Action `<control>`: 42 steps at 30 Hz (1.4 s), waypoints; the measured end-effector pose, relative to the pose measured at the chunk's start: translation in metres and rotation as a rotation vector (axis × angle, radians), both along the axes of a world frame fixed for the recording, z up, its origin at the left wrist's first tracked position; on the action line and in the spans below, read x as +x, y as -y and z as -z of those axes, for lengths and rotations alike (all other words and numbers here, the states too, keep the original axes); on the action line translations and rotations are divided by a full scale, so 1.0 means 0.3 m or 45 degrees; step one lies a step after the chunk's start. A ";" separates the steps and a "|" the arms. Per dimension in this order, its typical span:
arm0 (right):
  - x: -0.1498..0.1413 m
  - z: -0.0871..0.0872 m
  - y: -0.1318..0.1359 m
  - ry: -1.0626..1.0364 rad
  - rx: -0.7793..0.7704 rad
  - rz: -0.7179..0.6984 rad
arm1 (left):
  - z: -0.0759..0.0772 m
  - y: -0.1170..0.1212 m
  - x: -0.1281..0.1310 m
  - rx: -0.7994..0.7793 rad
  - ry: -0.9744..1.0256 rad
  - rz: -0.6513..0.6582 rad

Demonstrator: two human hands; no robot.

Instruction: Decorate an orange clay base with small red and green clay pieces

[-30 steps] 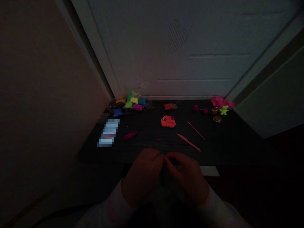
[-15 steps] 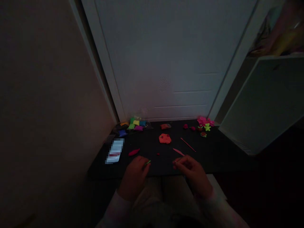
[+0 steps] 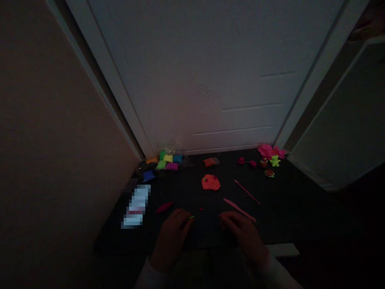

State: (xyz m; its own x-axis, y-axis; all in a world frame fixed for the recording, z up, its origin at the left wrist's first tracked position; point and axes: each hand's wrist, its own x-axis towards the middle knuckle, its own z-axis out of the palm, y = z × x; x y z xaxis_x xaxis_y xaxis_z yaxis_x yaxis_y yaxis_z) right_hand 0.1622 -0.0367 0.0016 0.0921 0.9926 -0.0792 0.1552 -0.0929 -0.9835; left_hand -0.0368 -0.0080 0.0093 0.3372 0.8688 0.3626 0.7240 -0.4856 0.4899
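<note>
My left hand (image 3: 173, 237) is closed in a pinch, and a small strip of green clay (image 3: 191, 217) pokes out past its fingertips. Opposite it, my right hand (image 3: 240, 233) has thumb and fingers pressed together; what they hold, if anything, is too dark to make out. Between and just beyond the hands lies a tiny red clay piece (image 3: 201, 209). A dark pink lump of clay (image 3: 165, 207) rests beyond my left hand. Close to my right hand is a pink plastic knife (image 3: 239, 209). Farther off sits a flat orange clay piece (image 3: 211, 183) with small red and green bits on it.
A thin pink stick tool (image 3: 246, 192) lies on the right of the black table (image 3: 186, 192). Bagged coloured clay (image 3: 168, 160) and a blurred white rectangle (image 3: 136, 206) are on the left. An orange packet (image 3: 210, 161) and a yellow-green bear figure (image 3: 274, 161) stand near the door (image 3: 180, 72).
The view has tilted and drawn nearer the table, so more of the pink knife shows. Both hands keep their pinched shape, and the green strip is still in my left fingers.
</note>
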 end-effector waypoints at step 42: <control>0.016 0.003 -0.024 0.292 -0.170 -0.177 | 0.035 0.035 0.125 -0.251 0.072 0.135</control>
State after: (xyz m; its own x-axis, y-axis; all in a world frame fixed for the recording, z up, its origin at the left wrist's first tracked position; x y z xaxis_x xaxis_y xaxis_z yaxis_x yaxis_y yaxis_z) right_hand 0.1669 -0.0295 0.0007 -0.0135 0.9792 -0.2025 0.3919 -0.1812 -0.9020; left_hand 0.0006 -0.0184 -0.0011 0.4147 0.8854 0.2098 0.6429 -0.4483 0.6211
